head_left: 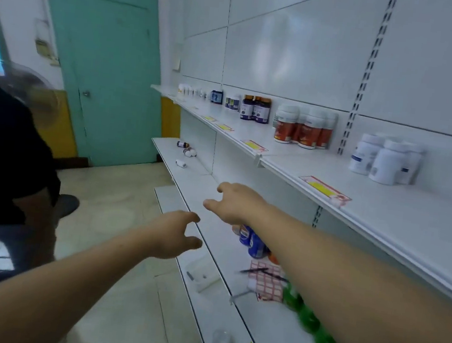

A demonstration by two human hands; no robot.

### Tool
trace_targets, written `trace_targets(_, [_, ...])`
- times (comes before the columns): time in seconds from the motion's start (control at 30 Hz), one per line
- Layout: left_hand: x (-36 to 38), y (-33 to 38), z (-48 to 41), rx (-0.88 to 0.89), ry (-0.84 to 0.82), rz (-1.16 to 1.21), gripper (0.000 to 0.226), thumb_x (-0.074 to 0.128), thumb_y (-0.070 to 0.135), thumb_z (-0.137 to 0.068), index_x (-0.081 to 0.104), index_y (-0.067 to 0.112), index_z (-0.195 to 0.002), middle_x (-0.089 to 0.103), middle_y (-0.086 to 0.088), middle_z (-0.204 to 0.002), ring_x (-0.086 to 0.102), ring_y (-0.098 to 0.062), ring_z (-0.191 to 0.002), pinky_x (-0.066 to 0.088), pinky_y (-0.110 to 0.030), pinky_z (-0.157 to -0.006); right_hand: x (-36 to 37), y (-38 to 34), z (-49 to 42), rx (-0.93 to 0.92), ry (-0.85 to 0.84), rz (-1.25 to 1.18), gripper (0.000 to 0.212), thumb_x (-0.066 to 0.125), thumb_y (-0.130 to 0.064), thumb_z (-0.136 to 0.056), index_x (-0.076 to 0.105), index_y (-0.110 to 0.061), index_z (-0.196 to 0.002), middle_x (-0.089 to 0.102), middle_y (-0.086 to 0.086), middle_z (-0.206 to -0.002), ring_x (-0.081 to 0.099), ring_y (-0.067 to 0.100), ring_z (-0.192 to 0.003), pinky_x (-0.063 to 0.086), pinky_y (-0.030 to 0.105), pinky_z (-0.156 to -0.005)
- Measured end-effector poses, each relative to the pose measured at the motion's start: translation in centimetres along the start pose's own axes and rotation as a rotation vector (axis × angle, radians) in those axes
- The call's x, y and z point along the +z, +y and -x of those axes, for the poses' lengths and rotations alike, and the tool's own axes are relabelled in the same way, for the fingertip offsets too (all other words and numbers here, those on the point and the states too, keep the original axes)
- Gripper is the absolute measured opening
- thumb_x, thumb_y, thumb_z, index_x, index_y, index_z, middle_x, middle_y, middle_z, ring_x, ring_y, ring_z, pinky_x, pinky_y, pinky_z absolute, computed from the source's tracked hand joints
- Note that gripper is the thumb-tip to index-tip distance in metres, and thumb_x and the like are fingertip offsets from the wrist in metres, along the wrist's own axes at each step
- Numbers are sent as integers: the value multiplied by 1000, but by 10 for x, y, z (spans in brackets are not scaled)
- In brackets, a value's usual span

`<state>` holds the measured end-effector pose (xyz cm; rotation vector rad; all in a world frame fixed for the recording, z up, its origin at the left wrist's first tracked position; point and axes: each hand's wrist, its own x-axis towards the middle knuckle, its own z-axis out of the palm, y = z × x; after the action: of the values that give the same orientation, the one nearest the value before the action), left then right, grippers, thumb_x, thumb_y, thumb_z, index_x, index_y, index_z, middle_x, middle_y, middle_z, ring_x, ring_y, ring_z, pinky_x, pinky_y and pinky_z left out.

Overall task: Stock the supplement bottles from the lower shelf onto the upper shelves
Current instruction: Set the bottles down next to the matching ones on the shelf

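Both arms are stretched out towards the far left, along the front of the shelving.

- Right grip [234, 203]: hangs over the lower shelf [263, 330], palm down, fingers spread and slightly bent. Released, nothing in it.
- Left grip [175, 233]: just left of that shelf's front edge, over the floor [118, 215]. Fingers and thumb are bent like a loose claw. Released as well, holding nothing.
- The two grips are near each other but apart, and touch no bottle.

Stock on the lower shelf:
- Blue bottles [252, 243] lie partly hidden under the right forearm, just near of the right grip.
- A row of green bottles [312, 322] runs nearer to us along the same forearm, blurred.
- Between blue and green lies a pink checked sheet [265, 284] with a dark pen [261, 272] across it.
- At the far end a few small bottles [187, 151] lie on their sides, well apart from the grips.

Stock on the upper shelf [399, 219], all upright against the back panel:
- White bottles [383, 161] to the right.
- Red-labelled bottles [303, 129] left of those.
- Dark brown bottles [256, 108] farther along, then smaller white ones we cannot tell apart.
- Yellow and red price tags [325, 189] sit on the front rail.

Surroundings: a teal door [105, 59] stands at the far end, and a second person in a black top [3, 160] is at the left edge, blurred.
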<state>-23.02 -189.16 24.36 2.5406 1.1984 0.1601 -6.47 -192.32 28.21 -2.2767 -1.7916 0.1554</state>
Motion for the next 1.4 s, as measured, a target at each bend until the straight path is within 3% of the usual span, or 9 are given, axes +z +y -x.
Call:
trace_targets(0.3, [-44, -141, -173, -70, 30, 11, 63, 59, 47, -86, 37, 25, -140, 38, -1, -146, 45, -22, -125, 37, -32, -100, 36, -35, -232, -27, -24, 17, 68, 42, -61, -89, 37, -19, -143, 43, 6, -144, 44, 26, -125, 40, 37, -90])
trace_targets(0.47, [-73, -242, -283, -32, 87, -5, 60, 57, 49, -86, 39, 26, -139, 41, 0, -144, 44, -23, -126, 37, -31, -95, 71, -68, -371, 11, 5, 29, 67, 43, -62, -86, 42, -19, -137, 50, 9, -135, 49, 27, -114, 38, 33, -78])
trace_targets(0.57, [-88, -299, -340, -34, 26, 49, 60, 58, 45, -87, 38, 23, -139, 38, -2, -146, 42, -23, -128, 36, -32, -101, 86, -84, -445, 64, -21, 7, 64, 43, -62, -87, 44, -17, -134, 51, 9, -132, 50, 27, -111, 37, 33, -75])
trace_targets(0.73, [-109, -373, -430, -26, -69, 29, 60, 56, 44, -89, 36, 22, -141, 35, -2, -148, 40, -22, -130, 33, -31, -103, 110, -94, -547, 146, -29, -30, 63, 44, -61, -87, 45, -17, -132, 51, 9, -133, 50, 28, -115, 39, 34, -80])
trace_targets(0.87, [-106, -424, -505, -6, -92, 14, 58, 55, 47, -88, 38, 26, -139, 37, 0, -147, 42, -21, -128, 33, -30, -101, 151, -90, -625, 208, -61, -53, 64, 45, -59, -88, 44, -15, -134, 50, 10, -135, 48, 28, -120, 43, 36, -92])
trace_targets(1.0, [-100, -469, -593, 20, -139, -12, 58, 55, 48, -88, 39, 26, -139, 39, 0, -146, 42, -20, -128, 35, -32, -104, 188, -80, -718, 249, -69, -95, 61, 46, -57, -88, 46, -14, -131, 53, 9, -131, 51, 26, -115, 44, 34, -85])
trace_targets(1.13, [-109, -516, -700, 13, -154, -22, 57, 53, 50, -88, 38, 28, -139, 39, 0, -145, 43, -21, -127, 34, -28, -99, 212, -70, -831, 316, -65, -178, 68, 42, -64, -87, 47, -12, -130, 54, 10, -130, 53, 28, -112, 41, 32, -79])
trace_targets(1.3, [-124, -569, -786, 25, -191, -22, 58, 54, 51, -87, 39, 28, -139, 40, 0, -145, 44, -20, -127, 34, -28, -97, 229, -67, -928, 371, -123, -167, 68, 45, -60, -87, 41, -13, -137, 46, 11, -138, 47, 29, -122, 43, 38, -93])
trace_targets(1.4, [-138, -606, -851, 62, -240, -14, 59, 55, 48, -88, 38, 26, -140, 38, -1, -146, 41, -21, -129, 34, -29, -101, 241, -73, -990, 409, -117, -175, 63, 46, -56, -88, 42, -14, -135, 48, 11, -136, 49, 28, -120, 44, 37, -94])
